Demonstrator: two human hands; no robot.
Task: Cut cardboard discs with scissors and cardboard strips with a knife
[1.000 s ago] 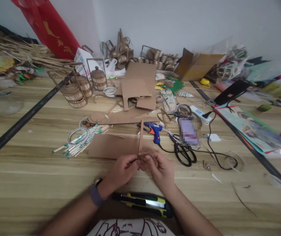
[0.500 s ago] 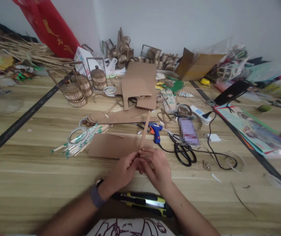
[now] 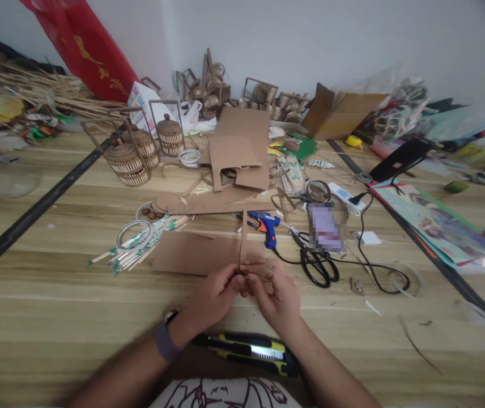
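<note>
A narrow cardboard strip (image 3: 243, 238) rises from between my hands, pointing away from me. My left hand (image 3: 221, 289) pinches its near end. My right hand (image 3: 274, 289) is closed around the same end, fingertips against the left ones; the very end is hidden. Beyond my hands lies a flat cardboard piece (image 3: 195, 252). The blue glue gun (image 3: 271, 228) rests behind and right of the strip, with black-handled scissors (image 3: 319, 266) to its right. Close to my body is a yellow and black utility knife (image 3: 251, 350).
Bundled sticks (image 3: 140, 246) and white rings lie left. Small lidded baskets (image 3: 127, 161) stand behind them. Cut cardboard (image 3: 236, 147) sits mid-table. A power strip (image 3: 347, 198), its cable and a black speaker (image 3: 401, 160) are at the right. An open box (image 3: 344, 113) stands at the back.
The strip has turned to the left and now stands more upright in view, with its edge showing. My right hand has shifted slightly right and down; my left hand has barely moved.
</note>
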